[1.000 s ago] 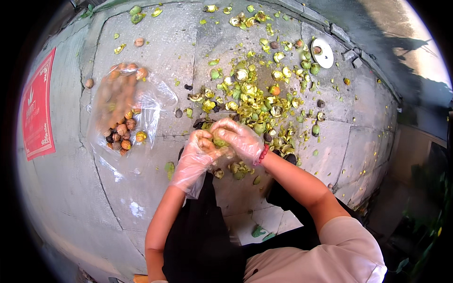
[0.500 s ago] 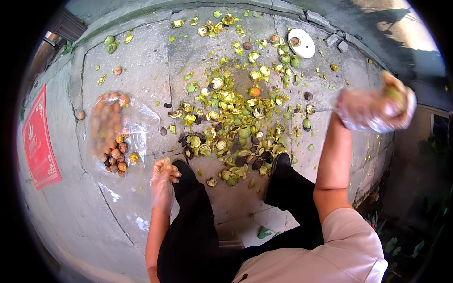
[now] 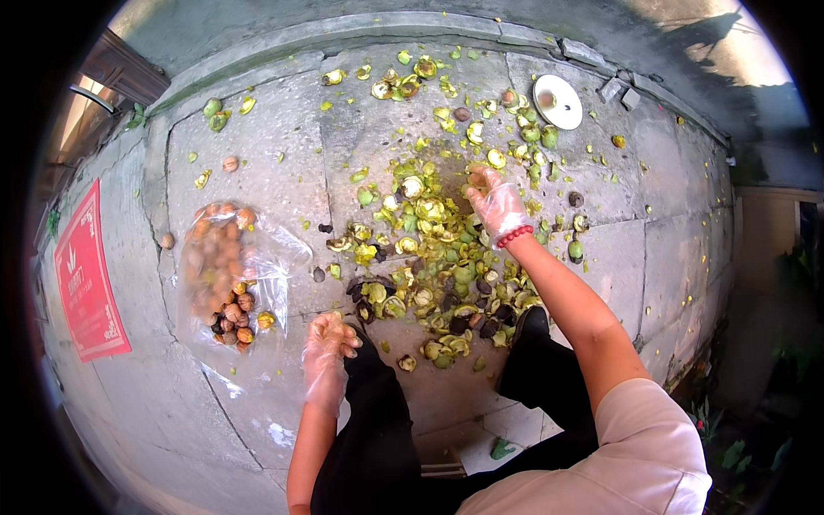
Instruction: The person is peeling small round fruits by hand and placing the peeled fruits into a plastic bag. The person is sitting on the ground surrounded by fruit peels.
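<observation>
Walnut husks (image 3: 433,215), green and browning, make the broadest spread before me, heaped on the grey paving (image 3: 275,112) with the long axis running from my feet outward, and a thin scatter around. My right hand (image 3: 496,202) is the nearer one, above the right flank of the heap at its far half; the thickest husks lie to its left and back toward my feet. That grip is partly narrowed, fingers bent and pointing away from me; whether anything is under them I cannot tell. My left hand (image 3: 330,343) is apart from the heap, off its near left side, fingers curled loosely upward; I see nothing in that grip, though its inside is hidden.

My dark trouser legs (image 3: 369,421) flank the near ground, and my left shoe (image 3: 361,340) stands between my left hand and the heap, the main thing in the way on that side. Farther left and outward from that hand is the clear plastic bag (image 3: 292,257), bulging with shelled-out brown walnuts (image 3: 245,302); beyond it lies a red sheet (image 3: 90,270). A white disc (image 3: 562,105) sits past my right hand, outward and right, near whole green fruits (image 3: 549,136). Smallest, a lone walnut (image 3: 230,163) lies beyond the bag.
</observation>
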The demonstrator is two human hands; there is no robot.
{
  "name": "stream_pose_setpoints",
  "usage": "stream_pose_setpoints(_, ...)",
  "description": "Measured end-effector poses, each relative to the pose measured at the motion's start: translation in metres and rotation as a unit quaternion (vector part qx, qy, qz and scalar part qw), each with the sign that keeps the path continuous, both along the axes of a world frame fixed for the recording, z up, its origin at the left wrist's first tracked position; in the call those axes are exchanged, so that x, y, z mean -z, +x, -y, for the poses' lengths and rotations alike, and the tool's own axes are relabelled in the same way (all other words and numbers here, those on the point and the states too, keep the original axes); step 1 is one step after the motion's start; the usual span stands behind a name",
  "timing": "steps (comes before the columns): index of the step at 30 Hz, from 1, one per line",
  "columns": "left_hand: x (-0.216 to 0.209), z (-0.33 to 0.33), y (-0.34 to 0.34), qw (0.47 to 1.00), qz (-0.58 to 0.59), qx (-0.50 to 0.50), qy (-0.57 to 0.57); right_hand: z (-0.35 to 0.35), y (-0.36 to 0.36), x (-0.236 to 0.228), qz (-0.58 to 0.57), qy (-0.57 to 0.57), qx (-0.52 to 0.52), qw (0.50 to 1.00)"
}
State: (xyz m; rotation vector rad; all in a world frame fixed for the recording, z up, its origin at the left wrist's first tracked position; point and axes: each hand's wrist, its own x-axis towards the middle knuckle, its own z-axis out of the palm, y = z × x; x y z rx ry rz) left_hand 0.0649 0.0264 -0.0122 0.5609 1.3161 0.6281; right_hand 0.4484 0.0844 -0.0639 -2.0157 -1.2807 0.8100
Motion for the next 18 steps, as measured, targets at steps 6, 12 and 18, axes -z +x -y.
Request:
stream_pose_setpoints(6, 0.006, 0.014, -0.02, 0.999, -0.037, 0.0, -0.037, -0.061, 0.018, 0.02, 0.063, 0.042, -0.06, 0.995)
stream_pose_setpoints(12, -0.01, 0.013, -0.029, 0.995, -0.078, -0.001, -0.058, -0.161, 0.02, 0.057, 0.283, 0.079, -0.083, 0.952)
stream_pose_setpoints(18, -0.017, 0.004, -0.026, 0.995, -0.092, 0.003, -0.043, -0.174, 0.011, 0.076, 0.269, -0.14, -0.162, 0.939)
